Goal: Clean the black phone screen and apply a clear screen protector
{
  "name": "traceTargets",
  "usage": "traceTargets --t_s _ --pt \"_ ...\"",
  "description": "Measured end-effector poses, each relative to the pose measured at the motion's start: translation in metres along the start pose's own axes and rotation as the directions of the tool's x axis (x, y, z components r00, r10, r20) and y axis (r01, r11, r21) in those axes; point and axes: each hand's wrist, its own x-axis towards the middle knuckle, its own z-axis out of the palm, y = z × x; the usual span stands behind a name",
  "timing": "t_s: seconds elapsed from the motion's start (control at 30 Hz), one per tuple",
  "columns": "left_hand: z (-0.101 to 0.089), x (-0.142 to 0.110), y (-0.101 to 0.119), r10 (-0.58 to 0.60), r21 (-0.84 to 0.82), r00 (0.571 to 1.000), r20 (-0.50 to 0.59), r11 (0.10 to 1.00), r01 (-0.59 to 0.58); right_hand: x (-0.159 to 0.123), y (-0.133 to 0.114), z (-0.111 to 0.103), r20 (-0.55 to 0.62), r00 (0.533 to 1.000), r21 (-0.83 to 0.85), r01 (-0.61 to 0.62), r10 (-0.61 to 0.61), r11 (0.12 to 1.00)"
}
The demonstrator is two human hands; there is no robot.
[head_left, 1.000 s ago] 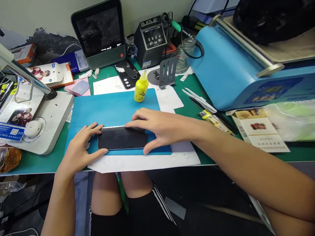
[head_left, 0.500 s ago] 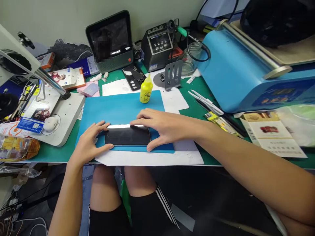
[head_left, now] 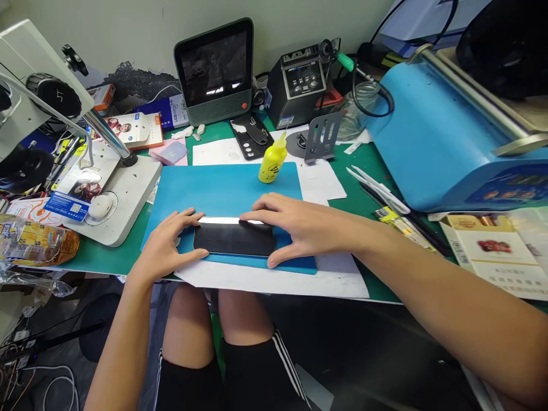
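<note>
A black-screened smartphone [head_left: 233, 238] lies face up and lengthwise on a blue work mat [head_left: 205, 188], a bright reflection along its far edge. My left hand [head_left: 169, 242] spans its left end, fingertips at the far corner and thumb at the near one. At the other end my right hand [head_left: 299, 228] does likewise, its index finger on the far edge and thumb by the near right corner. Behind the phone a yellow squeeze bottle [head_left: 273, 161] with a thin needle tip stands on the mat.
White paper [head_left: 274, 279] lies beneath the mat. A microscope stand [head_left: 128, 211] is at left, a blue machine [head_left: 432, 131] at right. A soldering station [head_left: 297, 85], a smart display [head_left: 214, 68], a metal stand [head_left: 321, 137] and a phone back part [head_left: 250, 137] sit behind.
The head view has turned slightly, so the whole bench appears shifted right and a little tilted. Both hands keep the same places on the phone.
</note>
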Motion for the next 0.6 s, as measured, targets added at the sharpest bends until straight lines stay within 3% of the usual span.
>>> traceTargets --t_s 0.6 --pt "-0.0003 -0.0015 -0.0016 0.009 0.092 1.0 0.006 0.996 -0.01 -0.0013 -0.0033 -0.0043 0.004 1.0 -0.041 0.026 -0.026 0.999"
